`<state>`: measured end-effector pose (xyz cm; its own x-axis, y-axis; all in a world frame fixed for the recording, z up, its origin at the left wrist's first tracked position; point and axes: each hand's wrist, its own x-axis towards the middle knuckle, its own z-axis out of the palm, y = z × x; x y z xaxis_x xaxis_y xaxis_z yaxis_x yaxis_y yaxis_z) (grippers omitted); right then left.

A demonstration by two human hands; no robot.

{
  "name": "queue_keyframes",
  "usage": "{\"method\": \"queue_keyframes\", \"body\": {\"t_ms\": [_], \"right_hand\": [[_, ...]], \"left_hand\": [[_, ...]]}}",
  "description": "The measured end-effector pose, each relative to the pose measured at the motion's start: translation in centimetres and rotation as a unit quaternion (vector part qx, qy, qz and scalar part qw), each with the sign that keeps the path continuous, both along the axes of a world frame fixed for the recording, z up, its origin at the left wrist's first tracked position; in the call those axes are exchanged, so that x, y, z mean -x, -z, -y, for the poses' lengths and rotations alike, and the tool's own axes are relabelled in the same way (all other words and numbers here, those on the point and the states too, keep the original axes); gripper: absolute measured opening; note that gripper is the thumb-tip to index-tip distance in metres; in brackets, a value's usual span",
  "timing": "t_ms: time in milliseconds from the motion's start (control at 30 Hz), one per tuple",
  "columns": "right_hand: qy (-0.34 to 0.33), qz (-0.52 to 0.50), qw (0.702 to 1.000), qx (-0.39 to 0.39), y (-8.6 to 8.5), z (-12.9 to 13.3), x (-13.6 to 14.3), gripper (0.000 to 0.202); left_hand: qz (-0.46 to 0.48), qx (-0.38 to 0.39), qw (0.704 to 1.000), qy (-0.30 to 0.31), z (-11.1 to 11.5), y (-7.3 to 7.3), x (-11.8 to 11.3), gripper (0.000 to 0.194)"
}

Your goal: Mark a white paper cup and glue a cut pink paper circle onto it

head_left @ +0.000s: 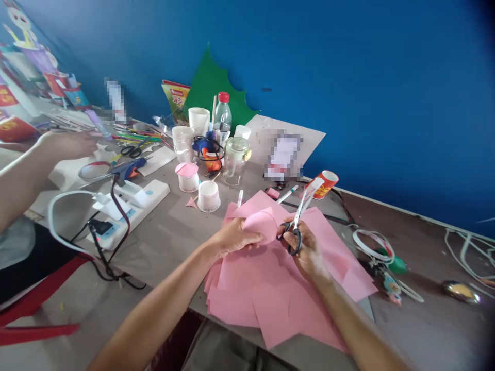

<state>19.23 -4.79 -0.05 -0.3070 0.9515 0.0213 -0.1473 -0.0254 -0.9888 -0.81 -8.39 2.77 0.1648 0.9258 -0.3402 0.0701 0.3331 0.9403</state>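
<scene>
Between the thumb and fingers of my left hand (pixel 235 238) is a rounded piece of pink paper (pixel 261 224), tilted up above the stack. My right hand (pixel 308 252) grips a pair of scissors (pixel 299 219) by its black handles, the metal blades pointing up and away from me. The blades look slightly parted and stand apart from the held paper. Beneath both hands lies a loose, uneven stack of pink paper sheets (pixel 247 301), reaching the table's front edge.
Paper cups (pixel 209 197), one topped with pink paper (pixel 187 175), a glass jar (pixel 236 162) and a bottle (pixel 223 116) stand beyond. A red cup (pixel 325 184) lies tipped at right. Left are a power strip (pixel 149 201), a glue gun (pixel 126 169) and another person's arm (pixel 38 165).
</scene>
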Motion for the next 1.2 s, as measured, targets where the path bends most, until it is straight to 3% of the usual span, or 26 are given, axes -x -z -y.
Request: {"method": "queue_keyframes", "body": {"t_ms": [167,300,433,733,1000,1200], "right_hand": [[0.008,0.014,1.0,0.027,-0.4,-0.2,0.3,0.046],[0.034,0.039,0.998,0.026,-0.4,-0.3,0.9,0.044],[0.036,0.022,0.998,0.037,-0.1,-0.4,1.2,0.041],[0.097,-0.065,0.993,0.012,-0.3,-0.2,1.9,0.044],[0.143,-0.097,0.985,-0.008,-0.1,-0.6,1.7,0.04],[0.142,-0.097,0.985,-0.03,-0.6,-0.3,2.0,0.037]], "left_hand": [[0.005,-0.038,0.999,0.038,0.1,-0.3,0.0,0.044],[-0.038,-0.063,0.994,0.081,0.2,-0.2,-0.2,0.041],[-0.045,-0.053,0.997,0.039,0.3,-0.2,-0.3,0.041],[0.127,-0.137,0.982,0.004,0.5,-1.2,-1.2,0.062],[0.126,-0.119,0.984,-0.04,-0.1,-1.2,-2.9,0.049],[0.157,-0.104,0.972,-0.138,-1.3,-1.6,-4.9,0.037]]}}
